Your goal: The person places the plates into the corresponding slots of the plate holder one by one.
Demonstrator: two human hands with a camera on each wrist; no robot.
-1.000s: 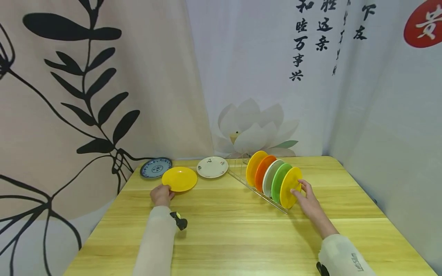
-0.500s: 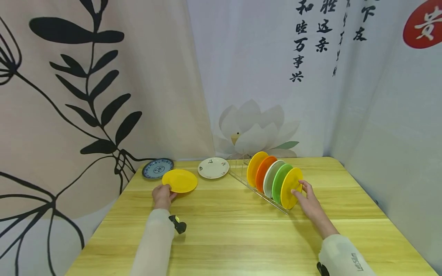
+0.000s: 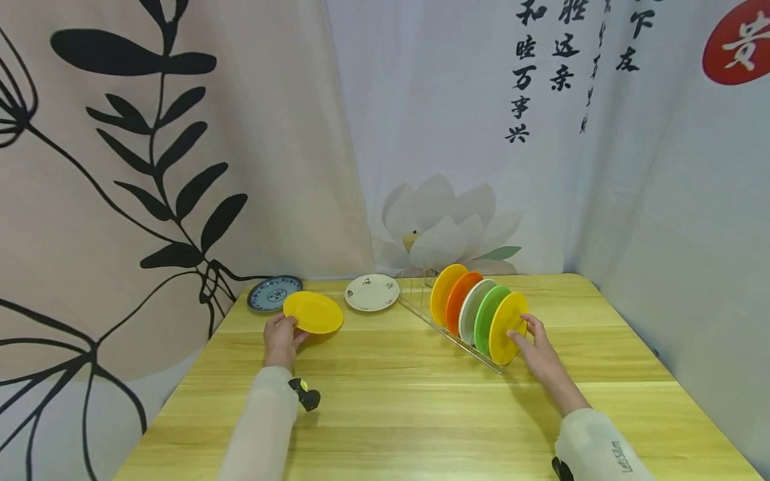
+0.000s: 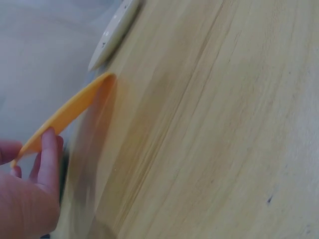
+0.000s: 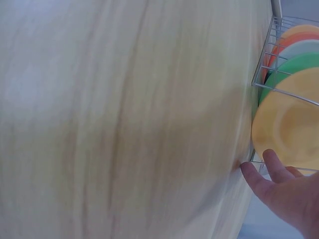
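My left hand (image 3: 281, 341) pinches the near-left rim of a yellow plate (image 3: 315, 312), thumb above and fingers below. In the left wrist view this plate (image 4: 75, 107) is tilted, its held edge raised off the wood. At the right, my right hand (image 3: 537, 346) is spread beside another yellow plate (image 3: 506, 329), which stands on edge at the near end of a wire dish rack (image 3: 448, 331). The thumb and index fingertips overlap that plate's face and edge. In the right wrist view the hand (image 5: 286, 191) lies at the plate's lower edge, fingers fairly straight.
Green (image 3: 488, 317), white (image 3: 474, 310), orange (image 3: 460, 300) and yellow plates (image 3: 444, 294) also stand in the rack. A blue patterned plate (image 3: 273, 294) and a white patterned plate (image 3: 371, 292) lie at the back of the wooden table (image 3: 391, 414), before a curtain (image 3: 277, 133).
My left hand has raised and tilted the yellow plate's near-left rim, and the forearm has swung slightly left. My right hand stays by the rack. The head view has shifted slightly.
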